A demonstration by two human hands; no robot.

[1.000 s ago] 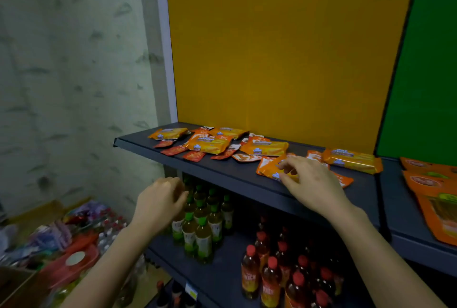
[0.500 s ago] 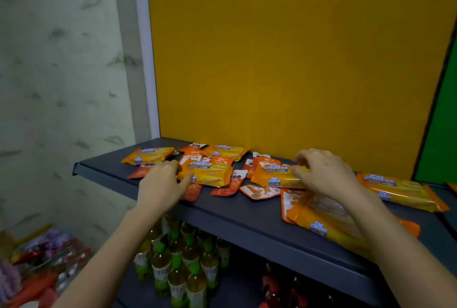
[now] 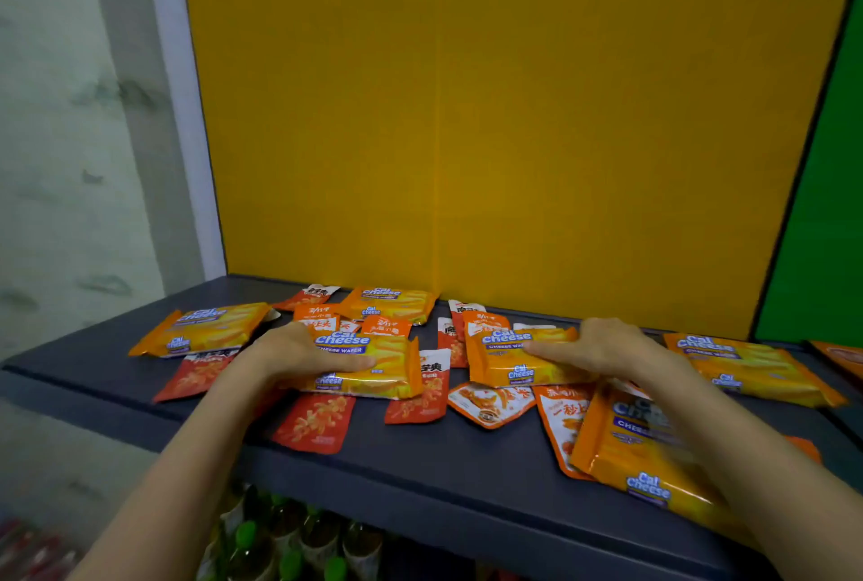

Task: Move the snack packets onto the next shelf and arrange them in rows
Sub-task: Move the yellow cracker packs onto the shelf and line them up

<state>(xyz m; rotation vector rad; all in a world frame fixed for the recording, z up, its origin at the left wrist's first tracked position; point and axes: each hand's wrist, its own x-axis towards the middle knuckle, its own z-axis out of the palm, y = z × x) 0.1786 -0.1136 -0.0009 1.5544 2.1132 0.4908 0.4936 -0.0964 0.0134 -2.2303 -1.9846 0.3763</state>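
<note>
- left hand (image 3: pixel 299 354) grips center wafer packet (image 3: pixel 373 365), right hand (image 3: pixel 602 347) grips second wafer packet (image 3: pixel 511 361)
- yanking them might drag the lower-middle red sachet (image 3: pixel 313 424) off the shelf (image 3: pixel 443 454)

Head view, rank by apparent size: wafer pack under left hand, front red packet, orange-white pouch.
1. wafer pack under the left hand.
2-3. red packet and orange-white pouch look alike; the packet is partly covered.

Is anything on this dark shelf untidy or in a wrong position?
Yes. The snack packets lie scattered on the shelf, overlapping at mixed angles, not in rows. Red packets are half buried under the Cal Cheese pack that the left hand grips.
</note>
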